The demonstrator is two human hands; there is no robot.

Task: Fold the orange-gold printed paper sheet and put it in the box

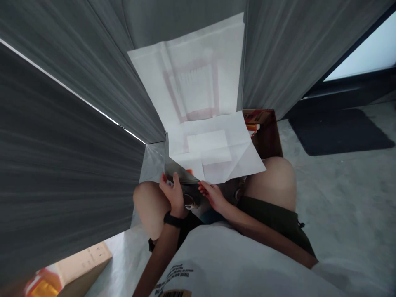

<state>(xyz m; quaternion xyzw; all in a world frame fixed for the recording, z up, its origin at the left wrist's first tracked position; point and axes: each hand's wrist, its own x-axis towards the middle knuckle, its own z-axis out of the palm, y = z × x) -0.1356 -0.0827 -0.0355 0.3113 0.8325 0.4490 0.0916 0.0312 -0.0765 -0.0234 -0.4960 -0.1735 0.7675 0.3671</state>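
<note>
A large white paper sheet [204, 103] with fold creases spreads upward from my hands, with a faint reddish pattern showing through it. My left hand [173, 194], a black wristband on its wrist, pinches the sheet's lower edge beside a dark grey flap [179, 171]. My right hand [212, 194] grips the same edge with its fingertips. A small orange scrap [189, 171] peeks out under the paper. Below my hands sits a round grey object [189, 201], too unclear to name.
My bare knees stand on either side of my hands. Grey curtain panels [68, 144] rise at left and behind. An open cardboard box [264, 134] holds colourful packets, and another box [80, 272] sits at lower left. A dark mat [337, 132] lies on the grey floor.
</note>
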